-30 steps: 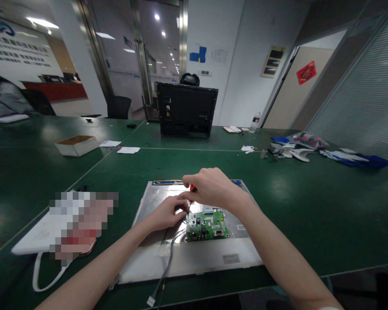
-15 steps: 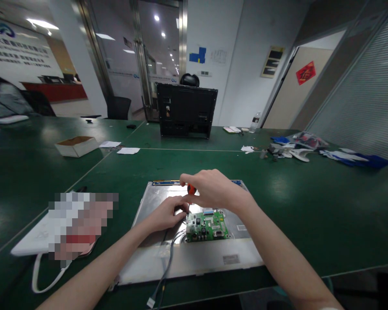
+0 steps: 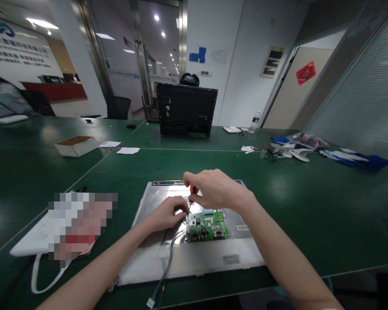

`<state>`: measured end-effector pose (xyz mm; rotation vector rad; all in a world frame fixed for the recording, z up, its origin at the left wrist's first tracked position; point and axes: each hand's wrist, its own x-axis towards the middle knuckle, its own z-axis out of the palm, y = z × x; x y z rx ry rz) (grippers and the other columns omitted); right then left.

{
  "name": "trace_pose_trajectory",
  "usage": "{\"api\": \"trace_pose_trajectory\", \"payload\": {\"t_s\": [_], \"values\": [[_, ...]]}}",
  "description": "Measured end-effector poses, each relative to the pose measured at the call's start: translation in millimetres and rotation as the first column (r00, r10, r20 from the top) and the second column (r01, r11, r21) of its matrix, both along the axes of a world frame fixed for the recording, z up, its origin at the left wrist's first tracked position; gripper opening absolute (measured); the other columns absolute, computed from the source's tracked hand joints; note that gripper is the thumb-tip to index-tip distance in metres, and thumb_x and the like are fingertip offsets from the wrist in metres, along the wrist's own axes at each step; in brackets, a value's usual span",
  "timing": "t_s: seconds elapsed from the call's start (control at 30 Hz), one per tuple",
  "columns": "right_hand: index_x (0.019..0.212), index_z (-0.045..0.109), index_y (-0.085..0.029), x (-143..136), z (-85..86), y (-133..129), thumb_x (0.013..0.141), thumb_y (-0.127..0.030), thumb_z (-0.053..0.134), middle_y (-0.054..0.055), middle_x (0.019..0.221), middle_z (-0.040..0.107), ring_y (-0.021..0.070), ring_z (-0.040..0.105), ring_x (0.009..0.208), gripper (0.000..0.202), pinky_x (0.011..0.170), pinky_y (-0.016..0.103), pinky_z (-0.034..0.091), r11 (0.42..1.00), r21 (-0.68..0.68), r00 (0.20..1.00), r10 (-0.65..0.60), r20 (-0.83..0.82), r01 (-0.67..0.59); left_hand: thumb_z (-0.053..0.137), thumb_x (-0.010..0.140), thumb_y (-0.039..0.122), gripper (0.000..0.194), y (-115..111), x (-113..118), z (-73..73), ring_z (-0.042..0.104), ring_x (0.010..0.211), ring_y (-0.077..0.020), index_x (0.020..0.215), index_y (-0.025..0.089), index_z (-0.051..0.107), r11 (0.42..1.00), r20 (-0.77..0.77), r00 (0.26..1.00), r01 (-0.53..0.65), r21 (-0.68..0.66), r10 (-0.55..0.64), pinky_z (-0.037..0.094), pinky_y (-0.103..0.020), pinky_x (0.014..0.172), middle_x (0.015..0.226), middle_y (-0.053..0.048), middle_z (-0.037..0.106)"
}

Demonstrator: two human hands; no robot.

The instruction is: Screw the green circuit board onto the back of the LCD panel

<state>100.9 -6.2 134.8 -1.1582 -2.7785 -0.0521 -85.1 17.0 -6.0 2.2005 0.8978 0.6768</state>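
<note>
My right hand (image 3: 218, 188) is closed around the red-and-black handle of a screwdriver (image 3: 194, 189), above the upper left corner of a green circuit board (image 3: 207, 227). The thin shaft points down to that corner. My left hand (image 3: 168, 212) lies just left of the board, its thumb and fingertips brought together by the screwdriver tip; what they pinch, if anything, is too small to make out. Beneath the board is the silver back of a flat display panel (image 3: 210, 257). A grey cable (image 3: 170, 263) runs from the board's left side toward the front, ending in a white connector (image 3: 151, 302).
To the left lie a white device (image 3: 32, 240) and a blurred-out pinkish object (image 3: 80, 234). Farther back on the green table (image 3: 142, 168) are an open box (image 3: 76, 147), papers (image 3: 128, 150) and an upright black monitor housing (image 3: 186, 110). Bags and gloves (image 3: 305, 142) lie at right.
My right hand has shifted slightly to the right and turned a little, with more of the screwdriver handle showing. My left hand and the board stay in place.
</note>
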Motion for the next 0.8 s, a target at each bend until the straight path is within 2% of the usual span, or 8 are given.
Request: {"api": "trace_pose_trajectory", "payload": {"t_s": [0.1,0.2,0.3,0.4,0.53,0.67,0.8], "values": [[0.097,0.059,-0.022,-1.3,-0.2,1.4,0.085,-0.045,0.052,0.003,0.078,0.067,0.0152,0.055,0.066,0.027,0.051,0.026,0.02,0.998,0.021,0.998,-0.052,0.025,0.051,0.052,0.073,0.006,0.016,-1.3,0.5,3.2,0.058,0.077,-0.0149,0.08,0.016,0.063,1.0,-0.006,1.0,0.006,-0.003,-0.006,0.044,-0.026,0.074,0.081,-0.002,0.064],[0.087,0.062,-0.022,-3.1,0.0,2.0,0.088,-0.047,0.048,0.002,0.073,0.065,0.0138,0.054,0.062,0.028,0.051,0.027,0.019,0.996,0.042,0.995,-0.084,0.051,0.082,0.052,0.073,0.006,0.016,-1.9,0.9,4.5,0.058,0.077,-0.0148,0.08,0.016,0.063,1.0,-0.013,1.0,0.013,-0.008,-0.013,0.044,-0.025,0.072,0.08,-0.001,0.065],[0.086,0.062,-0.021,-3.6,-0.1,1.6,0.087,-0.041,0.049,0.002,0.071,0.064,0.0128,0.052,0.06,0.024,0.05,0.027,0.019,0.996,0.046,0.996,-0.075,0.057,0.073,0.053,0.071,0.005,0.015,-1.3,0.8,2.6,0.058,0.076,-0.0143,0.078,0.016,0.062,1.0,0.008,1.0,0.0,0.014,0.0,0.044,-0.025,0.071,0.079,-0.001,0.064],[0.095,0.058,-0.02,-2.0,-0.2,0.7,0.083,-0.031,0.051,0.002,0.074,0.066,0.0131,0.052,0.06,0.018,0.05,0.027,0.019,0.997,0.054,0.998,-0.058,0.039,0.056,0.053,0.071,0.006,0.015,-0.2,0.4,0.3,0.057,0.076,-0.0142,0.079,0.016,0.063,0.999,0.002,1.0,-0.007,0.044,0.007,0.043,-0.025,0.072,0.079,-0.001,0.063],[0.105,0.052,-0.019,0.7,0.2,-0.4,0.077,-0.025,0.053,0.003,0.08,0.067,0.0142,0.053,0.063,0.028,0.051,0.027,0.02,1.0,0.013,1.0,-0.01,0.014,0.01,0.053,0.072,0.006,0.015,0.3,0.1,-0.1,0.057,0.076,-0.0145,0.079,0.016,0.063,0.999,-0.003,1.0,0.004,0.043,-0.004,0.044,-0.026,0.073,0.08,-0.001,0.063],[0.103,0.054,-0.021,-0.8,0.9,-0.5,0.081,-0.036,0.056,0.002,0.076,0.066,0.0143,0.054,0.062,0.027,0.05,0.026,0.02,0.999,0.025,0.999,-0.045,0.023,0.045,0.053,0.073,0.007,0.015,-0.6,0.4,1.4,0.057,0.076,-0.0145,0.079,0.016,0.063,1.0,0.007,1.0,0.0,0.028,0.0,0.044,-0.026,0.073,0.08,-0.001,0.064],[0.09,0.058,-0.02,-5.1,1.0,0.8,0.085,-0.05,0.052,0.004,0.071,0.065,0.0142,0.053,0.059,0.031,0.05,0.027,0.018,0.991,0.079,0.992,-0.113,0.062,0.108,0.052,0.073,0.007,0.015,-1.6,0.7,3.0,0.058,0.077,-0.0146,0.079,0.016,0.062,1.0,0.006,1.0,0.014,-0.005,-0.014,0.045,-0.025,0.073,0.081,-0.001,0.064]]}}
